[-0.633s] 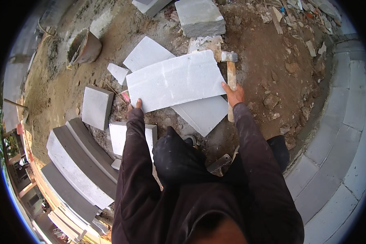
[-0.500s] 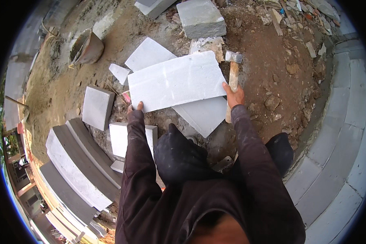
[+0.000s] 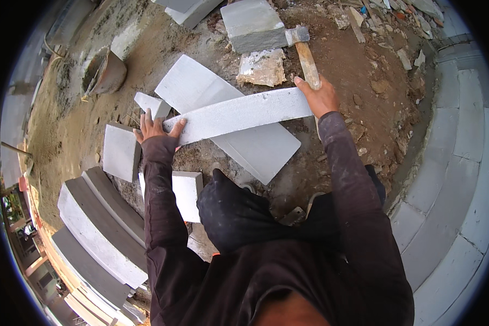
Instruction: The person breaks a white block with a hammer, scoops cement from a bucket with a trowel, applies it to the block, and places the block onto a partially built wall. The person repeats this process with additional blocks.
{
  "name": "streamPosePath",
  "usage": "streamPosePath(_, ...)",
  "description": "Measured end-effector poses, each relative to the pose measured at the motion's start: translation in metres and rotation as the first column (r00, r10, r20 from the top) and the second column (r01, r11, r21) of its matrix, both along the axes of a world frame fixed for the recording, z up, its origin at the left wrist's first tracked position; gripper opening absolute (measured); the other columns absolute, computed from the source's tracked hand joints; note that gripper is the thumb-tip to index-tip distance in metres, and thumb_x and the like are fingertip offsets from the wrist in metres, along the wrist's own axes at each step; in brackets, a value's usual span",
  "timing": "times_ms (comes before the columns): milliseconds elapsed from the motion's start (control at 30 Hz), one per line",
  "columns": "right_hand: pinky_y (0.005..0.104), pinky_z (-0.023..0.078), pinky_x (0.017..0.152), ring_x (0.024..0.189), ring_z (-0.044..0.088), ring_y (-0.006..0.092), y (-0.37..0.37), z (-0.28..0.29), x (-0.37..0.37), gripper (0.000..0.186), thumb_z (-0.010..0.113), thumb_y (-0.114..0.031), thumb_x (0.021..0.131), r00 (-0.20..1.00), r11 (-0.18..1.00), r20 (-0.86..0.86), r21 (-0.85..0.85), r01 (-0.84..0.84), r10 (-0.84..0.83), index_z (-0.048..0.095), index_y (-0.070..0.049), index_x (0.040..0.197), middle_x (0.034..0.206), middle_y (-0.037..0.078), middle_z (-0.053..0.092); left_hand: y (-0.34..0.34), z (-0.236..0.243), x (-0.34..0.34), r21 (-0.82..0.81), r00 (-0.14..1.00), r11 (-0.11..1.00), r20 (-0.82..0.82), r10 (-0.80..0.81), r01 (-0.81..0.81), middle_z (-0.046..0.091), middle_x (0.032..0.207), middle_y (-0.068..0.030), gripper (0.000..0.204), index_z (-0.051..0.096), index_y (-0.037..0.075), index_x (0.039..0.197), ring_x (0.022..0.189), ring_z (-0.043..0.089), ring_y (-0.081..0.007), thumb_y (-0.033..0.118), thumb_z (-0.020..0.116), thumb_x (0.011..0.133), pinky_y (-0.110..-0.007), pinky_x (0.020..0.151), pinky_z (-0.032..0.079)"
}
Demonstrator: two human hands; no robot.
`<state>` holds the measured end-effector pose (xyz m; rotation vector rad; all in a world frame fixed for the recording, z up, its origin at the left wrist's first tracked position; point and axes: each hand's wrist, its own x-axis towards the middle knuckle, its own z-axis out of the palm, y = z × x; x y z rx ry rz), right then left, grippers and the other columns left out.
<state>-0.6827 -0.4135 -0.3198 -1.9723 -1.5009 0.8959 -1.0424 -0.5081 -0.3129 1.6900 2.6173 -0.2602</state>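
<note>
A long white block point(image 3: 239, 114) is turned up on its side, its narrow face showing, above another pale block point(image 3: 261, 149) that lies flat crosswise beneath it. At the left end my left hand point(image 3: 156, 130) has its fingers spread, the thumb touching the upturned block. My right hand point(image 3: 321, 99) is closed round the wooden handle of a hammer point(image 3: 307, 65) and also presses against the block's right end. The metal hammer head points away from me, and part of the handle is hidden by the hand.
Smaller blocks point(image 3: 120, 152) lie to the left, near a stack of curved slabs point(image 3: 100, 233). A dirty bucket point(image 3: 104, 73) leans at far left. Ahead are a thick grey block point(image 3: 252, 26) and a broken slab point(image 3: 262, 68). A block wall point(image 3: 440, 185) curves along the right.
The long block has turned from showing its broad face to showing its narrow side. My left hand has shifted left and spread its fingers; the hammer has tilted in my right hand.
</note>
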Motion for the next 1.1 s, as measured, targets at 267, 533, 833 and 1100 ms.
streamPosePath(267,0.0398,0.046,0.073,0.081,0.061,0.0314,-0.025,0.022,0.031,0.053,0.062,-0.047,0.074,0.993,0.994,-0.095,0.074,0.078,-0.071,0.058,0.0,0.1,0.086,0.02,0.062,0.071,-0.007,0.067,-0.029,0.799,0.803,0.121,-0.588,0.595,0.041,0.127,-0.0152,0.102,0.028,0.017,0.136,0.118,0.037,-0.0319,0.05,0.078,0.053,-0.048,0.1,0.025)
streamPosePath(533,0.0319,0.046,0.065,0.072,0.059,0.0174,-0.107,0.053,0.037,0.035,0.064,-0.022,0.078,0.938,0.998,-0.345,0.042,0.05,-0.033,0.053,0.002,0.101,0.08,0.013,0.061,0.066,-0.011,0.066,0.044,0.785,0.79,0.096,-0.613,0.612,0.044,0.121,-0.0148,0.1,0.031,0.02,0.135,0.113,0.041,-0.0312,0.042,0.08,0.051,-0.045,0.097,0.028)
streamPosePath(833,0.0417,0.047,0.062,0.069,0.06,0.0355,-0.101,0.049,0.015,0.037,0.059,-0.021,0.079,0.995,0.971,-0.086,0.228,0.072,-0.054,0.044,0.005,0.101,0.079,0.021,0.059,0.06,-0.009,0.068,0.096,0.787,0.792,0.095,-0.61,0.602,0.044,0.122,-0.0152,0.099,0.031,0.021,0.135,0.115,0.04,-0.0319,0.041,0.08,0.052,-0.046,0.098,0.027)
streamPosePath(1100,0.0428,0.045,0.066,0.075,0.059,0.039,-0.123,0.018,0.034,0.041,0.059,-0.03,0.078,0.97,0.998,-0.242,0.044,0.048,-0.036,0.047,0.004,0.098,0.079,0.023,0.06,0.066,0.001,0.077,-0.094,0.831,0.827,0.121,-0.543,0.555,0.034,0.133,-0.0141,0.109,0.025,0.017,0.137,0.124,0.032,-0.03,0.053,0.078,0.049,-0.047,0.103,0.021)
